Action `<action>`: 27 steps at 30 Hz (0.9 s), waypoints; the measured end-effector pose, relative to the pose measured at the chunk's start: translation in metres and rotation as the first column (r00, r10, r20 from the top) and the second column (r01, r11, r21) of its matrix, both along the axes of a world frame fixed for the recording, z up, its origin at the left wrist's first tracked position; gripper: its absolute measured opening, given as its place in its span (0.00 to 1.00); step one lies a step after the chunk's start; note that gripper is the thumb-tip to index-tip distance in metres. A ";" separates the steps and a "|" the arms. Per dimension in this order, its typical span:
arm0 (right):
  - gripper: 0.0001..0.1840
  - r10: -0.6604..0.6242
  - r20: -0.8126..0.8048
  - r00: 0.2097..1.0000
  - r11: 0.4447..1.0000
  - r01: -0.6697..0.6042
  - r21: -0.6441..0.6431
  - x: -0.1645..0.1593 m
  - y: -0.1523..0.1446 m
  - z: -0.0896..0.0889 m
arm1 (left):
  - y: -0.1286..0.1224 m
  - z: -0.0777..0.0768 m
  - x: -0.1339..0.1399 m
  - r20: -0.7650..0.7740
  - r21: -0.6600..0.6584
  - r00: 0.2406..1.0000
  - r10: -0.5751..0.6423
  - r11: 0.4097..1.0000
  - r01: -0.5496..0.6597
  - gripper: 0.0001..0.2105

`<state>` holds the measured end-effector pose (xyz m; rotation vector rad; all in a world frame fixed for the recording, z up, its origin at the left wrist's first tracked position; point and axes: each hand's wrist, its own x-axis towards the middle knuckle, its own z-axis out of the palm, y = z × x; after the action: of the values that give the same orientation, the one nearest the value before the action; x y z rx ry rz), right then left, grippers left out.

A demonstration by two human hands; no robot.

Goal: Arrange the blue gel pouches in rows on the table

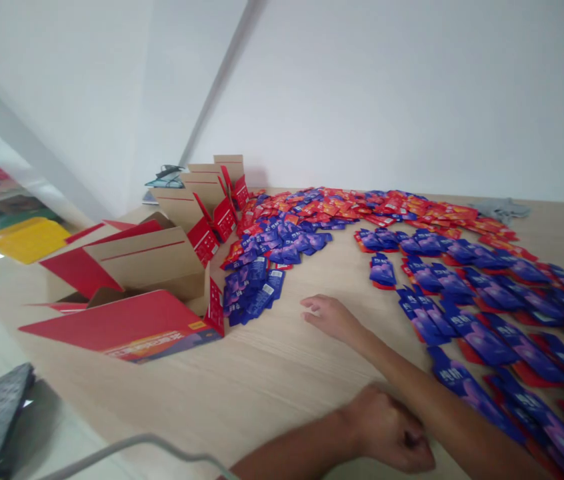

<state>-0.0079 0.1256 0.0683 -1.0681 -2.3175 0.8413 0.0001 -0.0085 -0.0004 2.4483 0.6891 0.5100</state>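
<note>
Progress, judged from the layout: partial. Glossy blue-purple and red pouches in overlapping rows point(482, 337) occupy the right side of the pale wood-grain table point(262, 380); this portion appears arranged. A loose heap of blue-purple and orange-red pouches point(287, 233) along the rear and beside the cartons appears unarranged. The open red-and-tan cardboard cartons point(137, 323) stand at the left, flaps raised; the contents of the nearest cannot be told.

Hands: two. The right hand point(332, 317) is over the table between heap and rows, fingers extended and released, apart from the pouches. The left hand point(389, 427) is clenched beside the right forearm; no item shows in it.

Count: cartons, at least four; grey cloth point(505, 209), one; yellow plastic container point(27, 240), one; pouches, too overlapped and blurred to count.
</note>
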 end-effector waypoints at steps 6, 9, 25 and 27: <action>0.22 -0.037 0.038 0.999 0.999 0.037 0.014 -0.067 0.056 -0.026 | 0.008 0.004 0.002 0.001 0.017 0.999 -0.051 0.999 0.051 0.11; 0.22 -0.098 0.065 0.993 0.995 0.096 0.021 -0.086 0.076 -0.031 | 0.013 0.008 0.001 0.051 0.002 0.997 -0.049 0.999 0.049 0.11; 0.31 -0.197 -0.007 0.980 0.965 0.193 -0.175 -0.110 0.101 -0.039 | 0.022 0.002 0.001 0.159 -0.191 0.987 -0.030 0.980 0.060 0.15; 0.29 -0.183 -0.107 0.977 0.960 0.154 -0.234 -0.109 0.102 -0.041 | 0.020 -0.004 0.002 0.127 -0.173 0.991 -0.038 0.983 0.060 0.14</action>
<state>-0.1173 0.2273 0.0278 -1.2467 -2.0283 1.0890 0.0021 0.0115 -0.0041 2.2424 0.5949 0.5513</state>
